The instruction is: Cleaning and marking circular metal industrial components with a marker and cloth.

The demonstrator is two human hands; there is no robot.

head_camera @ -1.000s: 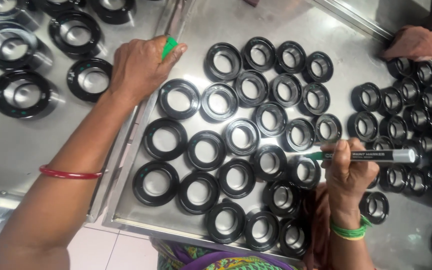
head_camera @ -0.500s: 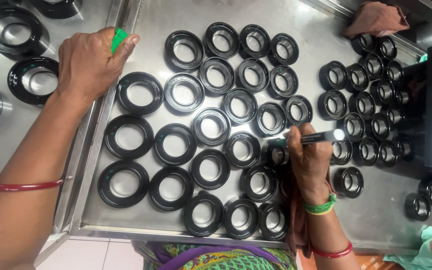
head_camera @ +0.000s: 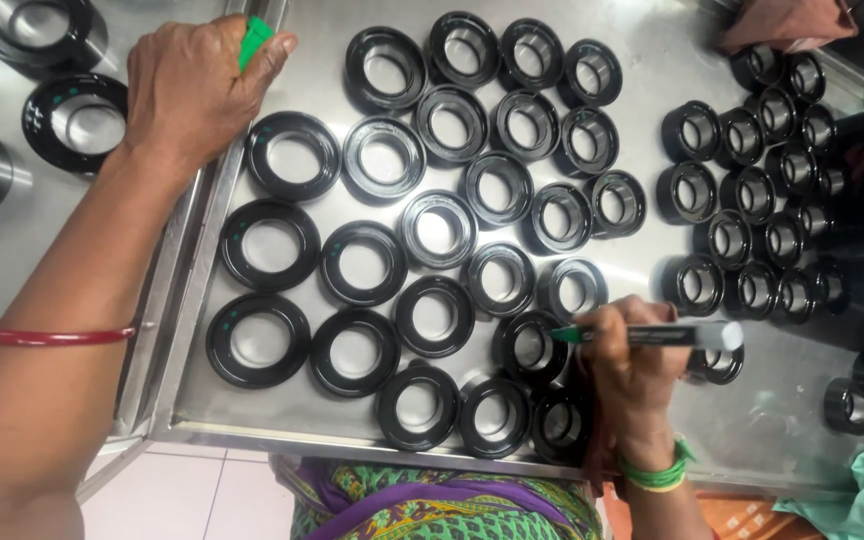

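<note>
The right hand (head_camera: 637,375) is closed around a green marker pen (head_camera: 652,335), held level with its green tip pointing left and just at the rim of a black ring (head_camera: 532,347) in the lower rows on the steel tray (head_camera: 282,425). That ring sits among a large spread of similar black rings (head_camera: 442,230) laid flat in slanting rows; some of the bigger ones at the left show a small green dot on the rim. The left hand (head_camera: 192,85) rests at the tray's upper left edge, fingers curled shut on a small green cap (head_camera: 255,40), which looks like the pen's. A second cluster of smaller rings (head_camera: 752,200) lies well apart to the right, and larger metal-lined rings (head_camera: 62,120) sit on the table beyond the tray's left edge. I'd judge this to be mid-marking, one ring getting its dot. The next move seems to call for a light touch of the tip, then a short shift to a neighbouring ring without nudging the row.
</note>
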